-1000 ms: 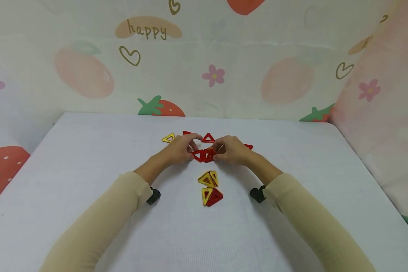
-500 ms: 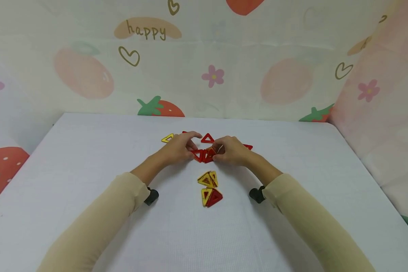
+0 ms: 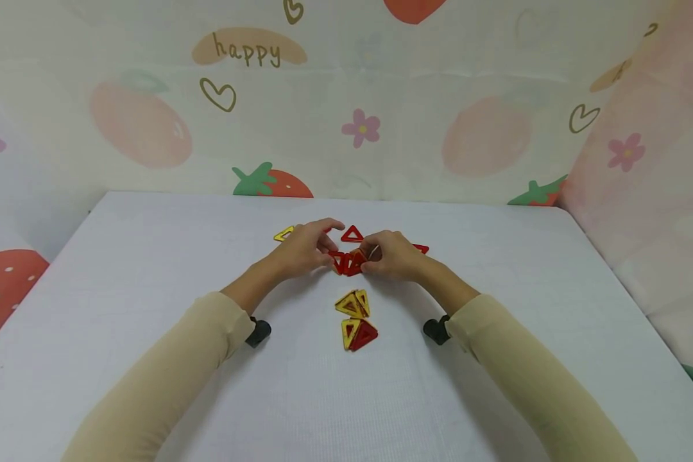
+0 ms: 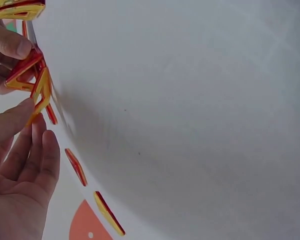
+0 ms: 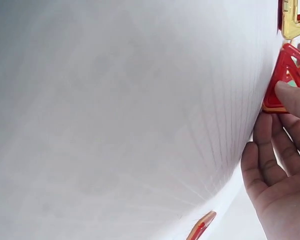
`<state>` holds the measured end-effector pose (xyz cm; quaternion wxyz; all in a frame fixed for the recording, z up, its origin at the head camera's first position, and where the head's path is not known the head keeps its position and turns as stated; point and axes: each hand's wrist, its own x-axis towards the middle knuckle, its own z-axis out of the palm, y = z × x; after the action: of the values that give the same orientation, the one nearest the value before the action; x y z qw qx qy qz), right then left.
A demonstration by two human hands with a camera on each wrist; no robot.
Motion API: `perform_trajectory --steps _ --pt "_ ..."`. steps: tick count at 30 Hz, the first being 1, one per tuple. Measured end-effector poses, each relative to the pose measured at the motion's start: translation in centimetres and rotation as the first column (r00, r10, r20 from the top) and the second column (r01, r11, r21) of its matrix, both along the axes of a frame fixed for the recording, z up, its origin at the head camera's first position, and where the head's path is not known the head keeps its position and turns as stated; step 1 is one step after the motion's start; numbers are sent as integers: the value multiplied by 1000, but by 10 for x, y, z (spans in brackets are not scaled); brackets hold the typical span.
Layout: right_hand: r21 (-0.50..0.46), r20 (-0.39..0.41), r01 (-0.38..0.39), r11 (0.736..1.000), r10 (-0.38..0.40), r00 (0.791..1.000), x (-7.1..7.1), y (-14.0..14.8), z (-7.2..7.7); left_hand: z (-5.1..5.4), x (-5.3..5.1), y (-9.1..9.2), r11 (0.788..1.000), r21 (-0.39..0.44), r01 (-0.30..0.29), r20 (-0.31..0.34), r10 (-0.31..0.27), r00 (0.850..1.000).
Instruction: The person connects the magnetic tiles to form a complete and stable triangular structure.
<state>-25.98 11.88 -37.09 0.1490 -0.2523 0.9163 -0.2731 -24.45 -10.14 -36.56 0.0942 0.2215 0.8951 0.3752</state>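
Red-and-yellow triangular plastic tiles (image 5: 279, 74), pinched by left hand (image 3: 306, 246) and right hand (image 3: 393, 255), look light, stiff, slightly slick; we'd hold them edgewise, near corners.

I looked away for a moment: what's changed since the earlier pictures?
The left grip has shifted slightly up the head view, and the left tile it pinches has tilted, looking narrower. No tile was visibly taken hold of or let go. The right grip, the right tile it holds and the front tiles stayed put.
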Motion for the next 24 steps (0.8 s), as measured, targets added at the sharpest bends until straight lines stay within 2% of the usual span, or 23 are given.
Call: perform_trajectory --steps 10,18,24 --pt "0 6 4 1000 -4 1000 0 0 0 0 -1 6 1000 -7 -1 -9 1 1000" --pt "0 -19 -14 1000 14 1000 -1 1 0 -3 -2 10 1000 8 -5 -18 5 1000" --pt "-9 -20 -15 1000 15 1000 -1 1 -1 -4 -3 13 999 26 21 -17 -20 1000"
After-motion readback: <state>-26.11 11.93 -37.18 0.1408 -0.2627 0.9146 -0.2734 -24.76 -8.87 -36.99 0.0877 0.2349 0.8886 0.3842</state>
